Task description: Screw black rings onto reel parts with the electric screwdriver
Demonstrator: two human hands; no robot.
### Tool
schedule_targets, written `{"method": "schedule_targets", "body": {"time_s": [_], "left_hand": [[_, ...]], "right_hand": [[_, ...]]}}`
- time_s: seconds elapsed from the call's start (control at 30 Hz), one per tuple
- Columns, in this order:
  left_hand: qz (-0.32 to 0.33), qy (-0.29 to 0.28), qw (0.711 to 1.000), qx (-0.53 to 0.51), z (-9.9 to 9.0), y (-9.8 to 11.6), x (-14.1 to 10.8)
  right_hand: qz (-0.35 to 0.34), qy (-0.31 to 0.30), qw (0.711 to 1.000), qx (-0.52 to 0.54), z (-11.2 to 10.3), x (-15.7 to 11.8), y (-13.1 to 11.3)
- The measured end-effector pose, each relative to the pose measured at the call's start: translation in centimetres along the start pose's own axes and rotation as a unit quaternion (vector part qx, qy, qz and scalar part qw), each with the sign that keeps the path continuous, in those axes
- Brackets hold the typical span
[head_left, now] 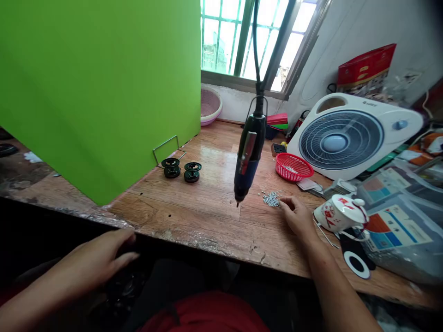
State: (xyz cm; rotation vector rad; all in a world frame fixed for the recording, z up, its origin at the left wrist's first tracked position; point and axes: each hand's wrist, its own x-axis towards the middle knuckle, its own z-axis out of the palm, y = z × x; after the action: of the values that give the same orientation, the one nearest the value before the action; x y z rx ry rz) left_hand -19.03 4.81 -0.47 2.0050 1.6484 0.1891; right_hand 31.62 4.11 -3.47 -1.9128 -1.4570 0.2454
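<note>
Right hand [296, 215] open, fingertips at the screws [271, 198] on the table [194, 207]. Left hand [98, 260] curled over a dark part [121, 288] below the edge; grip unclear. Two spools [182, 169] waiting, driver [249, 157] hanging unused: barely started, seemingly.

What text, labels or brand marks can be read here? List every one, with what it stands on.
None can be read with certainty.
White fan: a small grey brand mark near its top edge, too small to read.
Red box: yellow print, blurred.
White teapot: red marks, unclear whether characters or decoration.
Plastic-wrapped printed sheets: coloured blocks and fine print, too blurred.
Hanging power screwdriver: no legible marking.
</note>
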Motion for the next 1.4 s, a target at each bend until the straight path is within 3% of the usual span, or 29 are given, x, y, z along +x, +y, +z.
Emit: {"method": "schedule_targets", "body": {"time_s": [0.17,0.27,0.4,0.63,0.9,1.03,1.13,1.3,1.4], "left_hand": [[0.094,0.096,0.985,-0.112,1.3,4.6,7.0],[0.112,0.173,0.962,-0.180,3.3,7.4,12.2],[0.110,0.229,0.953,-0.166,5.0,9.6,17.2],[0.144,0.220,0.956,-0.131,5.4,10.0,19.2],[0.130,0.195,0.959,-0.160,5.3,9.4,21.3],[0.148,0.164,0.963,-0.154,5.0,10.2,20.9],[0.149,0.157,0.965,-0.151,5.7,10.5,18.7],[0.149,0.165,0.963,-0.152,7.5,10.3,12.1],[0.150,0.159,0.963,-0.160,8.3,10.4,7.6]], "right_hand": [[-0.027,-0.024,0.998,-0.060,1.0,0.2,2.5],[-0.053,-0.027,0.994,-0.090,1.3,0.2,2.9],[-0.081,-0.021,0.990,-0.110,1.4,0.2,3.2],[-0.077,0.005,0.984,-0.163,1.6,0.1,3.2],[-0.084,0.012,0.974,-0.208,1.9,0.3,3.8],[-0.038,-0.001,0.967,-0.251,1.6,-0.2,3.0],[0.007,-0.017,0.955,-0.295,1.3,-0.5,2.4],[0.028,-0.048,0.943,-0.327,0.6,-0.1,2.0],[-0.008,-0.059,0.966,-0.251,0.4,-0.7,0.8]]}}
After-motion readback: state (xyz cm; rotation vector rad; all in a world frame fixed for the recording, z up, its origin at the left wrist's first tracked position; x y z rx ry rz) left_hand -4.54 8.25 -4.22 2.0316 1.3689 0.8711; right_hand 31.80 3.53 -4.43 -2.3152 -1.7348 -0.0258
